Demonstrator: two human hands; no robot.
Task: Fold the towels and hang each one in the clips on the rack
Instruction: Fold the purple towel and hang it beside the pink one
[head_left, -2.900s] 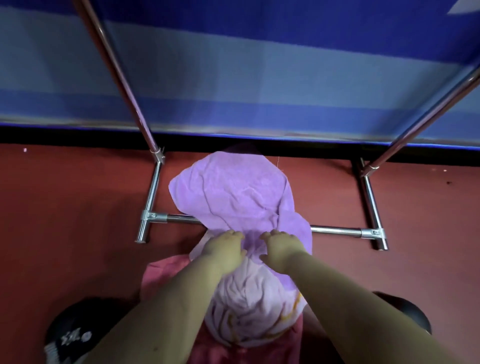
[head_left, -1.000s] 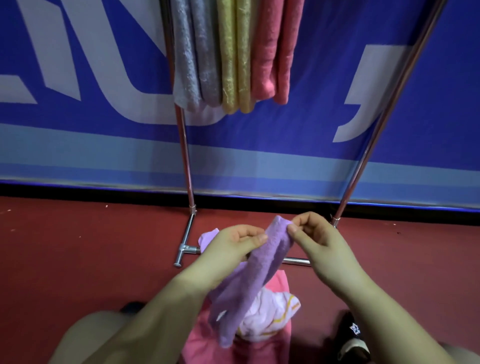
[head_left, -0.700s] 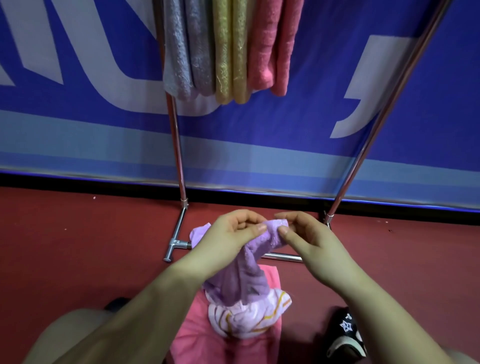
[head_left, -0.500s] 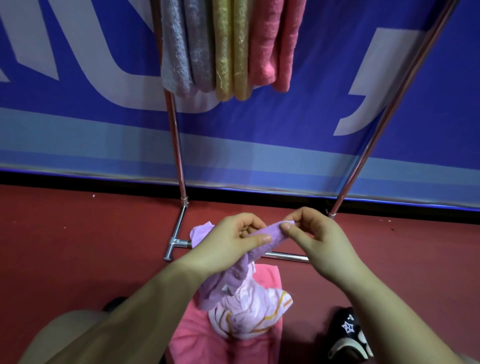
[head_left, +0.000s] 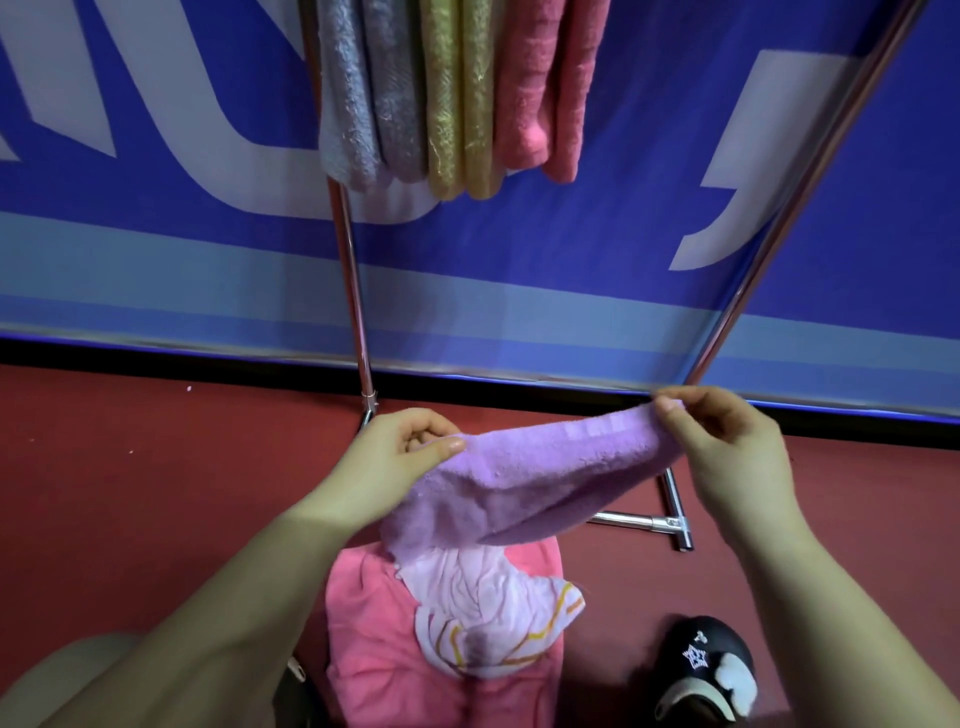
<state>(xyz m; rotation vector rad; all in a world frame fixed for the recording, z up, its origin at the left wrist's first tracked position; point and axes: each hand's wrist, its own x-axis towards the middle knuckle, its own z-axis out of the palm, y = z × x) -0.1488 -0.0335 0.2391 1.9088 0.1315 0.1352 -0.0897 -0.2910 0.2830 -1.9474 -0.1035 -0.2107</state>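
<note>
The left hand (head_left: 400, 457) pinches one end of the lilac terry towel (head_left: 524, 478) between thumb and curled fingers; the right hand (head_left: 727, 447) pinches the other end the same way, so the towel spans between them, sagging below. Under it lie a white towel with yellow stripes (head_left: 488, 613) and a pink towel (head_left: 379, 649). Above the hands, grey, yellow and pink folded towels (head_left: 447, 98) hang on the chrome tube rack (head_left: 350, 280). Behind, a blue banner (head_left: 623, 234) carries large white letters, cut off and unreadable. Below the right hand, a black shoe (head_left: 701, 660) bears a white star emblem.
</note>
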